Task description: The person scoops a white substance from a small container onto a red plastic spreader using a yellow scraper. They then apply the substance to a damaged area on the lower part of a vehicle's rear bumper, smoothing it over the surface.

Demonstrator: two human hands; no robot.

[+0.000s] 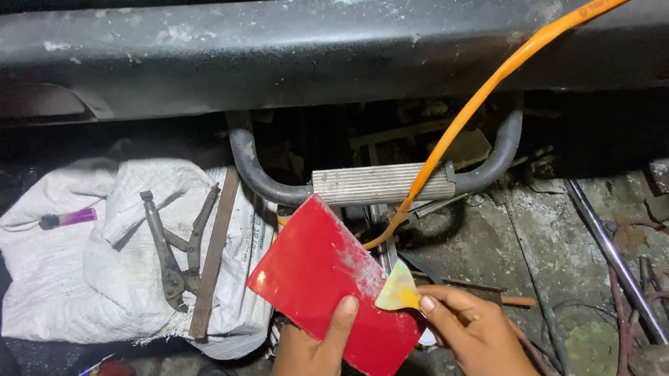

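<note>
Well left of the left hand, a white woven sack bearing metal shears and a flat rusty bar. Left hand curled shut around the lower edge of a red plastic sheet, thumb pressed on its face, sheet tilted upward from the palm. Touching the sheet's right edge, a small yellow scraper, pinched shut between thumb and fingers of the right hand. Above both hands, a ribbed metal step, crossed by an orange hose rising to the upper right.
</note>
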